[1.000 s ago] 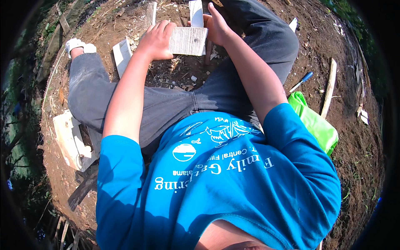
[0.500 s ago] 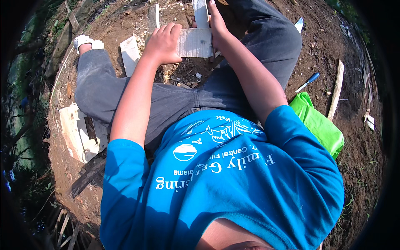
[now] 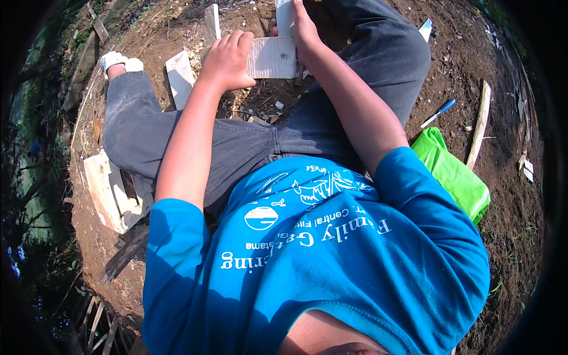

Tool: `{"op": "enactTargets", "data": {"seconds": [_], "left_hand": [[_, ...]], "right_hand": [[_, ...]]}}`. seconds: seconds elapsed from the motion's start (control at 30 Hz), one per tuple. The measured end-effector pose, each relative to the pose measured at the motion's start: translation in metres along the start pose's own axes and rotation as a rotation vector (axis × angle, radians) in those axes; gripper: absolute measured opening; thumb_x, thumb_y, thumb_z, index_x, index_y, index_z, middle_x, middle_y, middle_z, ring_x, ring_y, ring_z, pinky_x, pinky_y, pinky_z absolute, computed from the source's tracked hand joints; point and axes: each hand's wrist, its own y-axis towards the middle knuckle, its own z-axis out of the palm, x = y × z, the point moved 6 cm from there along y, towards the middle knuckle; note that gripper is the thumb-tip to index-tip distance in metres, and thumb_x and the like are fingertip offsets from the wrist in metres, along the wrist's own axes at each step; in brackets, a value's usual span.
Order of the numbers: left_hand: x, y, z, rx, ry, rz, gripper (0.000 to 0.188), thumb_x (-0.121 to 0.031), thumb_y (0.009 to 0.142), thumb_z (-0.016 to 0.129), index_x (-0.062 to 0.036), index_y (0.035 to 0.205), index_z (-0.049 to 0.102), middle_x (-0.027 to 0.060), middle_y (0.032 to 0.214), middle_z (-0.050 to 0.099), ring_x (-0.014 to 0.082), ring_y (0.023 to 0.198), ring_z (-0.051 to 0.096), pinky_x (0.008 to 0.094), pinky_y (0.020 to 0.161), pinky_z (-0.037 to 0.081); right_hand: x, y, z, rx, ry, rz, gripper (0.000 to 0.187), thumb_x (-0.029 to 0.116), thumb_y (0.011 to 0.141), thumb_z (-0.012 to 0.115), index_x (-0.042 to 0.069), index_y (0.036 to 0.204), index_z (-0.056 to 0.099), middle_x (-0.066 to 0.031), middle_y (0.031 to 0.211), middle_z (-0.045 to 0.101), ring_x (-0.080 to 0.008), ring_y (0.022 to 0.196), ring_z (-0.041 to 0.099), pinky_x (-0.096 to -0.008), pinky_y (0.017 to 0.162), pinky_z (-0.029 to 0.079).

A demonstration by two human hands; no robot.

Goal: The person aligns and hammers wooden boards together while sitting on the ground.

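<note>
A short pale wooden board [image 3: 272,57] lies crosswise between my hands, with a dark knot near its right end. My left hand [image 3: 228,59] is closed around its left end, thumb along the near edge. Against its right end rests my right hand [image 3: 305,28], which grips a second, narrower wooden piece [image 3: 284,18]. That piece stands out from the board's far edge at about a right angle and runs past the top of the view. Fingers of my right hand show on both sides of it. How the two pieces meet is partly hidden.
Bent legs in dark trousers [image 3: 378,77] flank the work. Wood offcuts [image 3: 180,77] and chips lie on the brown soil. To the right are a blue-handled tool [image 3: 439,112], a bright green bag [image 3: 452,171] and a long stick [image 3: 479,124]. Split wood [image 3: 106,189] lies at left.
Both hands and the two wooden pieces appear slightly higher and further left in the view, as does the ground around them. The grips look the same.
</note>
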Motion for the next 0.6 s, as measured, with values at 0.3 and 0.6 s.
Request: {"op": "enactTargets", "data": {"seconds": [0.3,0.6], "left_hand": [[0.005,-0.004,0.006,0.038,-0.017,-0.039,0.083,-0.027,0.055,0.087,-0.0092,0.127,0.051,0.0134,0.122,0.06,0.0339,0.116,0.062,0.0449,0.1,0.05],[0.05,-0.015,0.032,0.337,0.333,0.158,0.105,-0.025,0.056,0.095,-0.014,0.148,0.045,0.0023,0.141,0.053,0.0249,0.139,0.046,0.0551,0.122,0.033]], "right_hand": [[-0.004,0.005,0.007,0.125,0.015,0.059,0.076,0.08,0.094,0.045,0.009,0.11,0.07,-0.0048,0.085,0.066,-0.0185,0.074,0.063,-0.0336,0.069,0.05],[-0.009,0.052,-0.043,-0.005,-0.367,-0.021,0.055,0.056,0.102,0.053,0.011,0.13,0.065,-0.0047,0.12,0.068,-0.0172,0.105,0.059,-0.0424,0.098,0.045]]}}
